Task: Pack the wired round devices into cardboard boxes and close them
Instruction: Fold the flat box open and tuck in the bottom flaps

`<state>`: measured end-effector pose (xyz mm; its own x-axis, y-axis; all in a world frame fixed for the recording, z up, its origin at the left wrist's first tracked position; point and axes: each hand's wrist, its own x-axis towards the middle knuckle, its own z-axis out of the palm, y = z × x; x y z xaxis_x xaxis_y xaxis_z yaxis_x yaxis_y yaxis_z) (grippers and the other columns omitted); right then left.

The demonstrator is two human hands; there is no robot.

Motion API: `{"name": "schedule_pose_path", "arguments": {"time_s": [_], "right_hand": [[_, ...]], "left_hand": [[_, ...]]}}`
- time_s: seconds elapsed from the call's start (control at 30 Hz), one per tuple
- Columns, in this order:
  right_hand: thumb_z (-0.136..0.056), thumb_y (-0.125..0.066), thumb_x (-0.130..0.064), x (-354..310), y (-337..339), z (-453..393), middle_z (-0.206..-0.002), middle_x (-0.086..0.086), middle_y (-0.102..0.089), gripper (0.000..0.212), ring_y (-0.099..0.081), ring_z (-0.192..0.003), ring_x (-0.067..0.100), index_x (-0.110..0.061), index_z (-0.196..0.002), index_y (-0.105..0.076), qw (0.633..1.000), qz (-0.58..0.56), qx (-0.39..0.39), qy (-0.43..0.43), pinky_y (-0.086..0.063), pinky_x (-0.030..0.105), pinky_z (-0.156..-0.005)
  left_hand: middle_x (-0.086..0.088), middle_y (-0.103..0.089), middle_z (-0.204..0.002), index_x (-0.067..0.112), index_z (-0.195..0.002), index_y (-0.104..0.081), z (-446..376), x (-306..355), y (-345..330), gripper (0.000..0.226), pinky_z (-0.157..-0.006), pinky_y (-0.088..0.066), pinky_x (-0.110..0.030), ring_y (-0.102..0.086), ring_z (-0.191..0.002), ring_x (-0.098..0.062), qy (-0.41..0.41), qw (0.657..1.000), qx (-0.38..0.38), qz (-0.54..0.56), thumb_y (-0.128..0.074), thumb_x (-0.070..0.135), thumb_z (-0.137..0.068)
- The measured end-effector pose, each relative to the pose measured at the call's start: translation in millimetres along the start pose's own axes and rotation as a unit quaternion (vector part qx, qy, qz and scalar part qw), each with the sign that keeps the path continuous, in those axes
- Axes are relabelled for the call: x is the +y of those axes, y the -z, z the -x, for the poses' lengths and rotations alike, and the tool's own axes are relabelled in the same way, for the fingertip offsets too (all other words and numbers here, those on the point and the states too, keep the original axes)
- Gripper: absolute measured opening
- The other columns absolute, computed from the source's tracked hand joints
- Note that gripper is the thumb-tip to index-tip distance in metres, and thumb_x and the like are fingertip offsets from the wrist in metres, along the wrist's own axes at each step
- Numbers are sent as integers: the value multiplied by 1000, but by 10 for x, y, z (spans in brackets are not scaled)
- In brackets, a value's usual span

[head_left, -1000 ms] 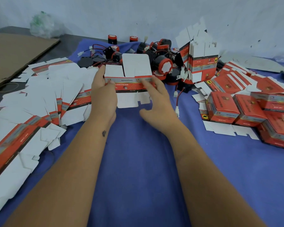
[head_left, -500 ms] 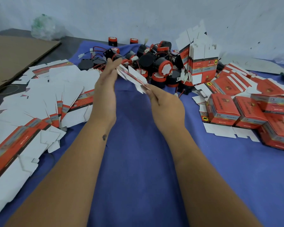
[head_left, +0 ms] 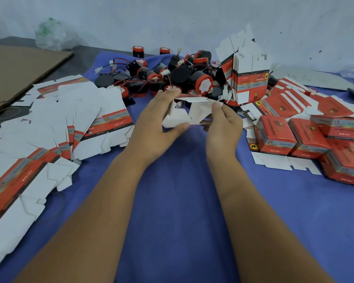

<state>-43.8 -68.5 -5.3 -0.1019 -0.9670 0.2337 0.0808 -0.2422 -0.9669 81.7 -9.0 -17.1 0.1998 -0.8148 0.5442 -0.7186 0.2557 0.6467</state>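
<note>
Flat carton blank [head_left: 184, 115] lifted off the blue cloth — now partly opened between left hand [head_left: 159, 127] and right hand [head_left: 223, 127]; hands drawn nearer.

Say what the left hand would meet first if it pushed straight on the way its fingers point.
Probably the pile of black-and-red round wired devices just beyond the left hand; depth is unclear.

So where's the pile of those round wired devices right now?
In the head view, the pile of round devices lies at the far middle of the blue cloth, just beyond both hands, between the flat unfolded boxes on the left and the upright stack of flat boxes.
</note>
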Motion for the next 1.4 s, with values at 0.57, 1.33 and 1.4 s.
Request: {"name": "schedule_pose_path", "arguments": {"time_s": [0.57,1.33,1.4], "right_hand": [[-93,-64,-17,-4,-149,169,-102,-16,-67,28,-64,-93,-6,-28,-116,-53,971,-72,-223,38,-50,13,-74],[-103,-39,-37,-7,-132,83,-107,1,-74,34,-70,-95,17,-22,-116,-68,916,-265,-247,-173,-58,29,-74],[-101,-42,-28,4,-124,54,-112,6,-72,32,-68,-101,24,-19,-120,-66,920,-245,-253,-173,-57,37,-85]], "left_hand": [[17,-64,-95,35,-95,-56,-25,84,72,8,-80,-56,-32,-64,-91,-6,88,949,122,275,-62,31,-93],[12,-62,-129,44,-125,-58,-78,68,-23,44,-80,-55,-23,-65,-107,-6,166,928,98,319,-42,11,-100],[16,-64,-122,50,-113,-60,-75,91,-19,45,-76,-54,-23,-66,-101,-4,167,924,105,326,-41,12,-101]]}}
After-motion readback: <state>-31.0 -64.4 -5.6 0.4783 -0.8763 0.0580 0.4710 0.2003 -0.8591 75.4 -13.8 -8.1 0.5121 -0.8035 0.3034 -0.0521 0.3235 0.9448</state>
